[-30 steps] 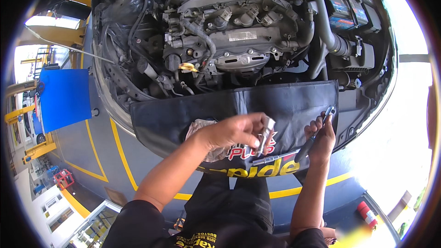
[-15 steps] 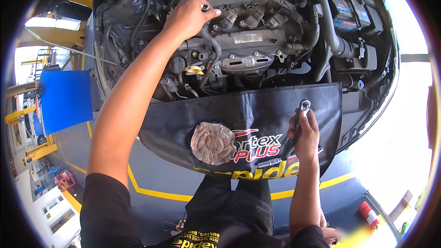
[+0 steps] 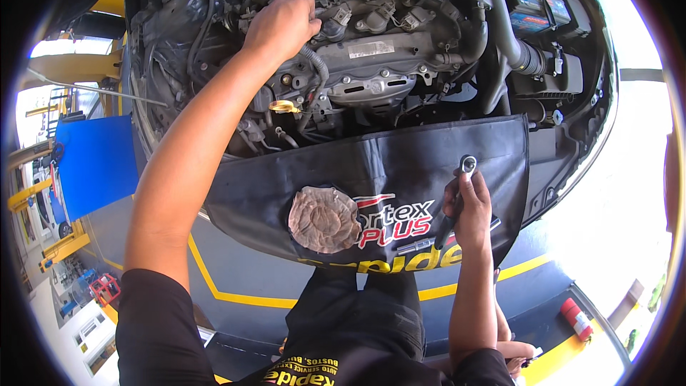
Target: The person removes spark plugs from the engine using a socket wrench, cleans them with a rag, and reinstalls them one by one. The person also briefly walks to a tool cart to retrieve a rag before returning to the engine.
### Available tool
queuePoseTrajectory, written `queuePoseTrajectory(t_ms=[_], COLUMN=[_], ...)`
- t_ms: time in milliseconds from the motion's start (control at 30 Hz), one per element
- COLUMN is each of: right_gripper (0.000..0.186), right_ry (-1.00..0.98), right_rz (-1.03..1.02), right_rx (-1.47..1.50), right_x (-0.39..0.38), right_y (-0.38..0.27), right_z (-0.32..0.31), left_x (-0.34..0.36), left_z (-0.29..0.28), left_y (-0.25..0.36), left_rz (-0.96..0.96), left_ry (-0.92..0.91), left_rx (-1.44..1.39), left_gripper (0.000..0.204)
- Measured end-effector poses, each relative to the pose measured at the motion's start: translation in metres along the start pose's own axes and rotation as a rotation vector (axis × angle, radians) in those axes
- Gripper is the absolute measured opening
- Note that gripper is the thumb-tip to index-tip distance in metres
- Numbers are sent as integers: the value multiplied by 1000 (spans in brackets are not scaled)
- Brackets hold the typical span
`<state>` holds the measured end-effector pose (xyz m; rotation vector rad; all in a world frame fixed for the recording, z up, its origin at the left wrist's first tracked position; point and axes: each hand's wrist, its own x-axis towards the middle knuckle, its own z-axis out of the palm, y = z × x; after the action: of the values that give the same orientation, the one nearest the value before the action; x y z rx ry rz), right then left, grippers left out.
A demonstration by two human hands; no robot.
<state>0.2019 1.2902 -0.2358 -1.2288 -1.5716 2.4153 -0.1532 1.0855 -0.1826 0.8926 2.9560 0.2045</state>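
Note:
My left hand [image 3: 282, 26] is closed at the far left end of the engine [image 3: 389, 57], beside the row of ignition coils [image 3: 375, 20]. Its fingers hide whatever they hold. Over the black fender cover [image 3: 286, 168], my right hand [image 3: 471, 204] grips a ratchet wrench [image 3: 468, 164]. The ratchet's round silver head points up toward the engine, and its dark handle runs down through the fingers. A metal extension bar [image 3: 416, 246] lies on the cover just left of my right wrist. Further left rests a round, crumpled brownish cloth [image 3: 324, 219].
A yellow dipstick handle [image 3: 284, 106] stands up at the engine's front left. Air intake hose [image 3: 532, 57] and battery [image 3: 532, 6] sit at the right. Another person's hand [image 3: 518, 357] shows at lower right, near a red fire extinguisher [image 3: 576, 319].
The view has shifted slightly, so the engine sits a little higher and further left. The shiny metal end seen in my left hand is now hidden. My right hand still holds the ratchet.

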Motion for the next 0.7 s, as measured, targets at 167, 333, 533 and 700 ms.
queuePoseTrajectory(t_ms=[167,333,533,700], right_gripper=[19,19,19,22], right_ry=[-13,-30,-22,-20], right_rz=[6,12,34,26], right_rx=[-31,-37,-35,-45], right_x=[0,-2,-4,-6], right_y=[-2,-1,2,2], right_z=[1,0,-2,-3], left_x=[2,-2,-3,-6], left_z=[2,3,6,1], left_y=[-2,-9,-3,-5], left_rz=[40,253,46,108], left_ry=[-44,-31,9,-122], left_rx=[104,85,54,111], left_gripper=[27,25,20,30])
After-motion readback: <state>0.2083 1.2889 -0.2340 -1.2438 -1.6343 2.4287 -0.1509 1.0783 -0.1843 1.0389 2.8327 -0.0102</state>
